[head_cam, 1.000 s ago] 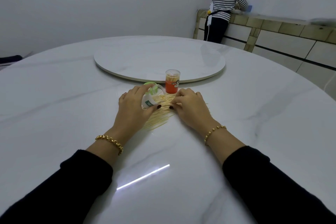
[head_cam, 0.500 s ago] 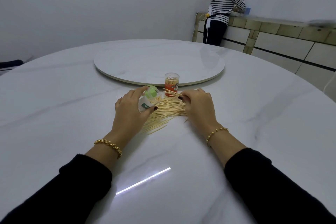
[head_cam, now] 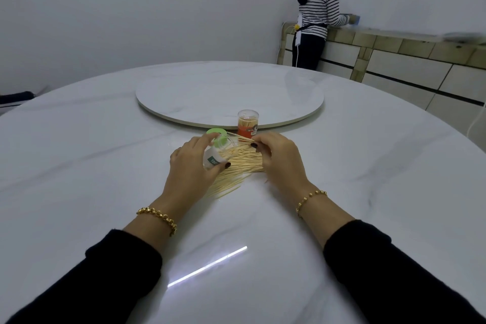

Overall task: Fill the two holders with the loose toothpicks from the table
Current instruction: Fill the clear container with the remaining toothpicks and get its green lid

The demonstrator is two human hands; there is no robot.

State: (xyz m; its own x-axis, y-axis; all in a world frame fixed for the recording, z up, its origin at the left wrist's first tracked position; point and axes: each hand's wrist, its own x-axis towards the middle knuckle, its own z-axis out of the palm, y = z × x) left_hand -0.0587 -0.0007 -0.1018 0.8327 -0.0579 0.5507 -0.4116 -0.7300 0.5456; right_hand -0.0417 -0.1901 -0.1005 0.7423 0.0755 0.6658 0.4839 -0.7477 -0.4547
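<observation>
My left hand (head_cam: 190,169) grips a clear toothpick holder with a white label (head_cam: 217,155), tilted on its side with its mouth toward the right. A green lid (head_cam: 216,135) lies just behind it. My right hand (head_cam: 278,159) pinches a few toothpicks at the holder's mouth, above a pile of loose toothpicks (head_cam: 236,168) spread on the white table (head_cam: 79,166) between my hands. A second holder with a red label (head_cam: 248,123) stands upright behind the pile, with toothpicks in it.
A round white turntable (head_cam: 228,92) lies on the table's middle, just behind the red holder. A person in a striped top (head_cam: 317,16) stands at a tiled counter (head_cam: 394,60) at the back right.
My right hand has lifted a few toothpicks from the pile up to the mouth of the tilted holder. My left hand has raised the holder slightly.
</observation>
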